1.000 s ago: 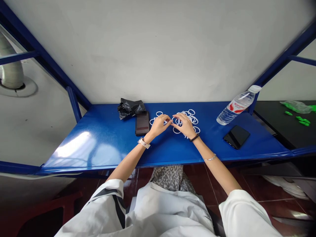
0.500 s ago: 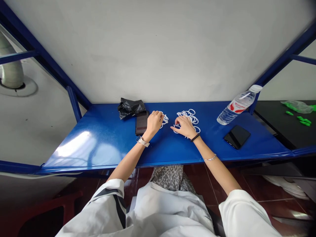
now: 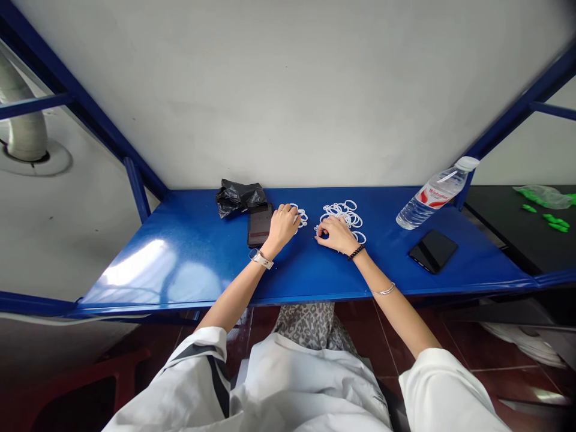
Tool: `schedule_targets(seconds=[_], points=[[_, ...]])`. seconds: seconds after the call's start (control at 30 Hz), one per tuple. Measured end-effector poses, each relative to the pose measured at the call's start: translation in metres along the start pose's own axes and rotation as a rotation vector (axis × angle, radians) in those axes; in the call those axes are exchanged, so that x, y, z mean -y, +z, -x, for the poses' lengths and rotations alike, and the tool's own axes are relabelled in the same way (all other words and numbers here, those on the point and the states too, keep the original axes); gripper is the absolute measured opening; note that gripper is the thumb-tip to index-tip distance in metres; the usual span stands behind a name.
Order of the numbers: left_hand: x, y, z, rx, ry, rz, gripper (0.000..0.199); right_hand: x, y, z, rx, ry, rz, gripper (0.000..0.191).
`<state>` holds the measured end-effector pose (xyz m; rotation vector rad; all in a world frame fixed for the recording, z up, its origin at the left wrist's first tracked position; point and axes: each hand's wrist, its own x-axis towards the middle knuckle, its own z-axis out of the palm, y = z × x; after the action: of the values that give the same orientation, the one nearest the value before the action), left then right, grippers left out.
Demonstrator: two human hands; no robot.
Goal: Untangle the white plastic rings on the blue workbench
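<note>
On the blue table, my left hand [image 3: 283, 223] is closed, its fingers bent down at a small group of white plastic rings [image 3: 303, 217]. Those rings stick out past its fingertips, and what the fingers grip is hidden. To the right, a larger tangled pile of white rings [image 3: 352, 219] lies partly under my right hand [image 3: 337, 235]. Its thumb and index finger are pinched together at the pile's left edge, on a white ring that shows only in part.
Left of my left hand lies a dark phone-like device [image 3: 260, 225], with a crumpled black plastic bag [image 3: 238, 197] behind it. A tilted water bottle [image 3: 434, 195] and a black phone [image 3: 433, 251] are on the right. Green pieces [image 3: 555, 222] lie on a black table beyond.
My right thumb and index finger have closed from a spread position into a pinch at the ring pile. My left hand stays nearly in place over its small group.
</note>
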<state>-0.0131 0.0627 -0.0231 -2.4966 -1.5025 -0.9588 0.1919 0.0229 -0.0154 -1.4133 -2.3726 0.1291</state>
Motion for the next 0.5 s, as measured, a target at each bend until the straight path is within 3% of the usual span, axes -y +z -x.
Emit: schedule_targets(seconds=[0.17,0.5], points=[[-0.0068,-0.0026,-0.0005,0.048,0.027,0.107,0.009,0.0001,0.0000,0.0001,-0.005,-0.014,-0.008,0.017],[-0.0105,-0.0075,-0.0007,0.132,0.136,0.270,0.016,0.0052,-0.0041,-0.0012,-0.206,-0.092,-0.134,0.013]])
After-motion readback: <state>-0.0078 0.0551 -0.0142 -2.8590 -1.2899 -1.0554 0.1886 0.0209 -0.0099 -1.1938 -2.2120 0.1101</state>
